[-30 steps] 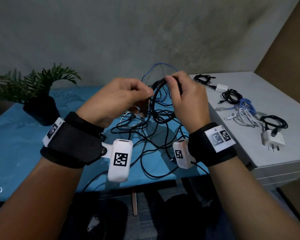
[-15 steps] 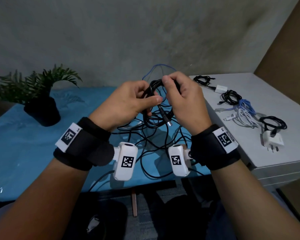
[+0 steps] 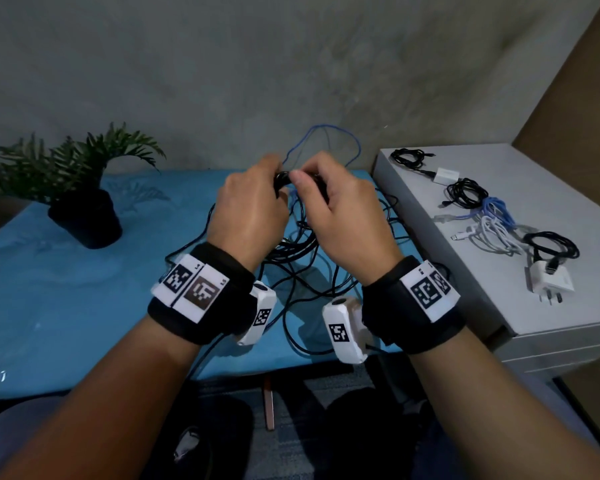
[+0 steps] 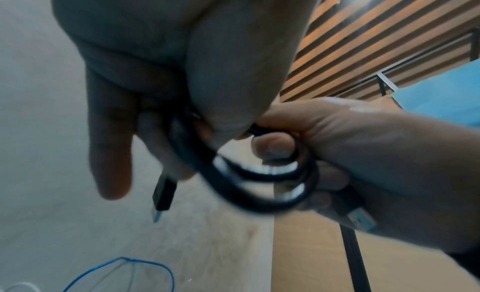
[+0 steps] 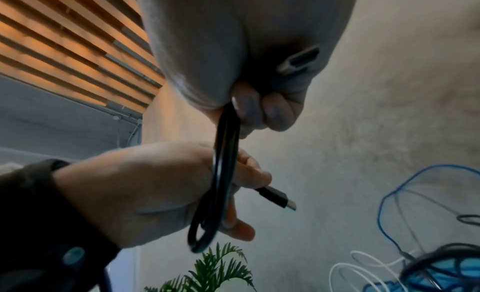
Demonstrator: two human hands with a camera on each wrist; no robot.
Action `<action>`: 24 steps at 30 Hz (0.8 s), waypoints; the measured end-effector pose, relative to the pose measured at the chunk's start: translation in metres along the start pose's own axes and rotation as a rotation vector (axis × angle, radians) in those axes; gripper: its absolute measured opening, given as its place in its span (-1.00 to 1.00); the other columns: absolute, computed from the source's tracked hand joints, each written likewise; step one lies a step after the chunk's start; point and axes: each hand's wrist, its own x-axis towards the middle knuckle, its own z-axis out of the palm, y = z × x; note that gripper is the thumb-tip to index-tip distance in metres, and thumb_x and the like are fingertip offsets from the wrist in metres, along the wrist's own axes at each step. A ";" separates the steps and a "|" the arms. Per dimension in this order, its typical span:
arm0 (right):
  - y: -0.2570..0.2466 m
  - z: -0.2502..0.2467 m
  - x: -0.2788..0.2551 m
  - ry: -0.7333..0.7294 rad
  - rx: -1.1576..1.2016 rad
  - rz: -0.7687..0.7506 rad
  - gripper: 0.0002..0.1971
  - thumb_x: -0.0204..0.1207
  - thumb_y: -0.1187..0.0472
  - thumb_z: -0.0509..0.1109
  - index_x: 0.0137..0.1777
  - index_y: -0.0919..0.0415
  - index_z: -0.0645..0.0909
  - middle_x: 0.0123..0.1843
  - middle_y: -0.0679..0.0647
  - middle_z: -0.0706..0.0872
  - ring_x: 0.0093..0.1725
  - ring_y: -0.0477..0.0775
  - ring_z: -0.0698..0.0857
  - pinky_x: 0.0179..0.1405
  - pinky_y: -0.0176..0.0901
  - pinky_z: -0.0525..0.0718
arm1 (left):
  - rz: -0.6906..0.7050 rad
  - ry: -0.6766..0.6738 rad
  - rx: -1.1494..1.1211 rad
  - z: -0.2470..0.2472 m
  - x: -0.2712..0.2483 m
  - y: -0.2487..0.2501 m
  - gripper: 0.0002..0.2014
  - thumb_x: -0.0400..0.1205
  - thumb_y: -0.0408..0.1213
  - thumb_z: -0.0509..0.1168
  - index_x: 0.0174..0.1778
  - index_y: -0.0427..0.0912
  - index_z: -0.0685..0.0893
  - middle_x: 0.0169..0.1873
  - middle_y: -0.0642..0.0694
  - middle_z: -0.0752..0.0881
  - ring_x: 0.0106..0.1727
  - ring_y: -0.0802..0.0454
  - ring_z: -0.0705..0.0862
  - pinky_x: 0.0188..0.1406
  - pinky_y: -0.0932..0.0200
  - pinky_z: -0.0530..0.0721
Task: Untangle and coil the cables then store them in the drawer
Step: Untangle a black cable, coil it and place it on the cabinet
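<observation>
Several coiled cables [image 3: 492, 216] already lie on the cabinet [image 3: 568, 306] at right; a black tangle [image 3: 302, 271] remains on the blue table [image 3: 66, 299], centre frame. Nothing is stored yet. Both hands, left [image 3: 250, 216] and right [image 3: 343, 216], pinch a small black coil [image 4: 249, 173], fingers curled round it. Since a second ago they have risen and closed together, the loose plug now gathered in.

Head view: the backs of the left hand [image 3: 248, 216] and right hand [image 3: 343, 216] cover most of the black cable coil [image 3: 284, 176] in their grip, so its loop count can't be told. In the left wrist view that coil [image 4: 249, 185] is motion-blurred. The drawer unit [image 3: 568, 341] runs off the right edge, and the potted plant [image 3: 84, 188] is clipped at the left.
</observation>
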 end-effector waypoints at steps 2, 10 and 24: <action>0.000 0.001 -0.001 -0.016 -0.005 0.002 -0.78 0.77 0.10 0.30 -0.04 0.22 0.61 -0.49 -0.18 0.47 -0.46 -0.22 0.51 -0.45 -0.36 0.34 | -0.012 -0.046 0.101 -0.001 0.000 -0.002 -0.92 0.69 -0.18 0.28 -0.05 -0.08 0.54 -0.18 -0.19 0.67 -0.07 -0.36 0.63 -0.23 -0.08 0.47; 0.004 -0.011 0.007 0.021 0.080 0.044 -0.75 0.76 0.07 0.31 -0.09 0.17 0.68 -0.42 -0.21 0.64 -0.38 -0.18 0.59 -0.32 -0.22 0.51 | -0.059 -0.324 -0.515 -0.016 0.001 0.011 -0.65 0.53 -0.64 0.13 -0.18 -0.08 0.65 -0.39 0.14 0.69 -0.37 0.17 0.63 -0.25 0.08 0.60; 0.006 -0.031 0.013 -0.122 0.475 0.313 -0.72 0.75 0.28 0.16 0.04 0.38 0.70 -0.41 0.16 0.68 -0.58 -0.03 0.47 -0.54 -0.14 0.27 | 0.218 -0.053 -0.305 -0.021 0.001 0.006 -0.76 0.81 -0.09 0.15 0.12 -0.07 0.71 -0.38 -0.01 0.65 -0.36 0.11 0.56 -0.29 -0.02 0.53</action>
